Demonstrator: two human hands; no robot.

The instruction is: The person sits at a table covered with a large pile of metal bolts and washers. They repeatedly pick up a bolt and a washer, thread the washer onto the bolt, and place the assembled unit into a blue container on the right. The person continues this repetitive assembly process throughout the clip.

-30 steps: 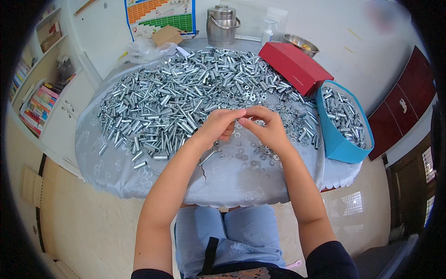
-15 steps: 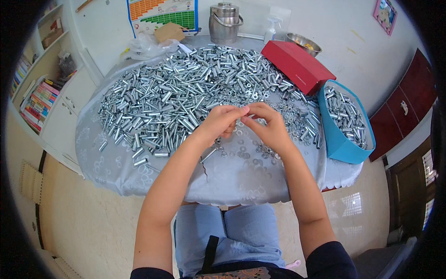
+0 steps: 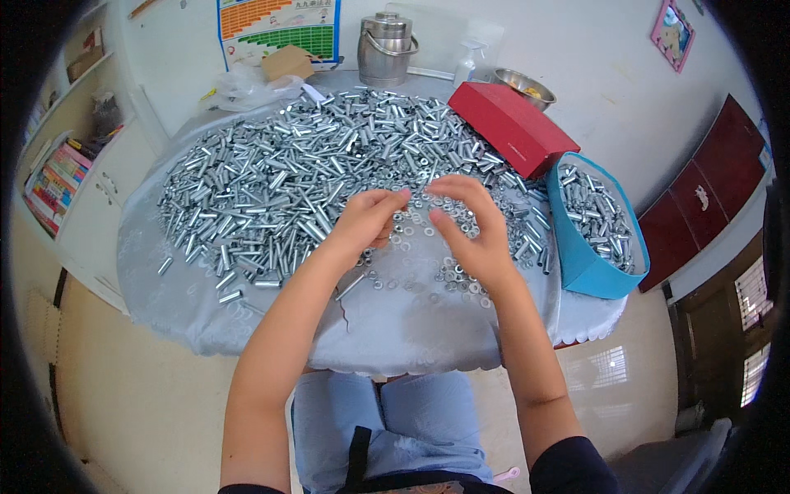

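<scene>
Bright, even indoor light. Small glints across the metal tubes (image 3: 271, 177); pale window glare on the glossy floor (image 3: 609, 368), lower right. Soft shadow on the tablecloth (image 3: 411, 325). Rim black; bookshelf (image 3: 72, 111) and door (image 3: 714, 288) bow with lens distortion. Fine detail slightly soft.

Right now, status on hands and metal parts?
Left hand closed, contents unclear. Right hand apart, thumb and fingers spread. Metal tubes heaped beyond. Nothing visibly blocking either hand.

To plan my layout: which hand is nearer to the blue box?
Right. The right hand is left of the blue box; the left hand is farther left, beyond the right hand.
</scene>
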